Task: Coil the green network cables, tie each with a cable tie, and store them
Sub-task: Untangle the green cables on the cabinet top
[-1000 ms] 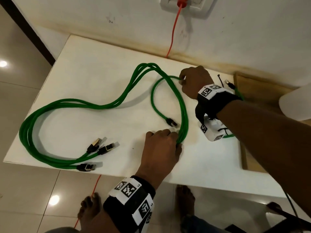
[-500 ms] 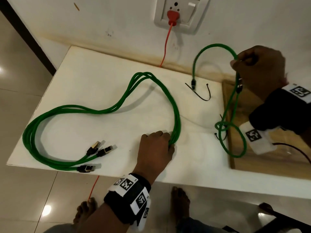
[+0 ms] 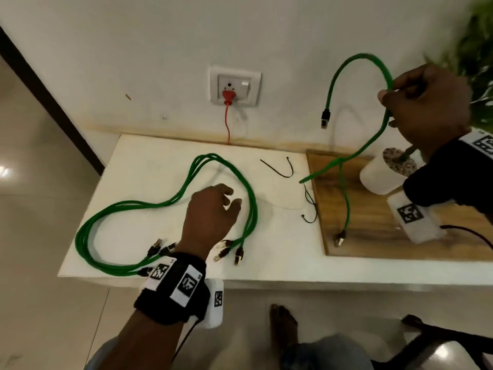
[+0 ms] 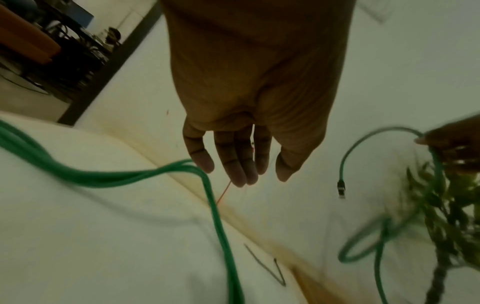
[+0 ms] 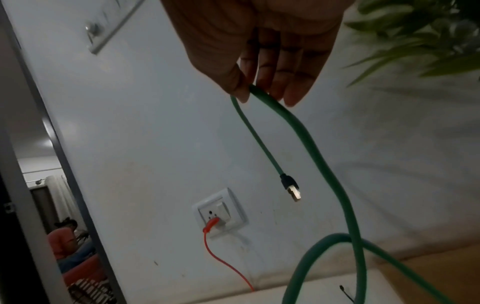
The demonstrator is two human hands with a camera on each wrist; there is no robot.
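My right hand (image 3: 416,102) is raised near the wall and pinches one green network cable (image 3: 373,140) between thumb and fingers (image 5: 262,90). Its black plug (image 3: 325,122) dangles in the air, and its other end (image 3: 340,237) hangs to the wooden board (image 3: 373,244). A bundle of several green cables (image 3: 138,206) lies looped on the white table (image 3: 280,257). My left hand (image 3: 213,209) hovers over the bundle with its fingers (image 4: 239,170) straight, holding nothing. Black cable ties lie on the table: one bent (image 3: 280,169), another (image 3: 309,206) by the board's edge.
A white pot (image 3: 378,174) with a green plant (image 3: 477,62) stands on the board under my right arm. A red plug (image 3: 228,97) sits in the wall socket, its cord running down behind the table. A dark chair part (image 3: 440,340) is at lower right.
My right hand has lifted one cable off the table, up and to the right. My left hand has let go of the bundle and now hovers over it.
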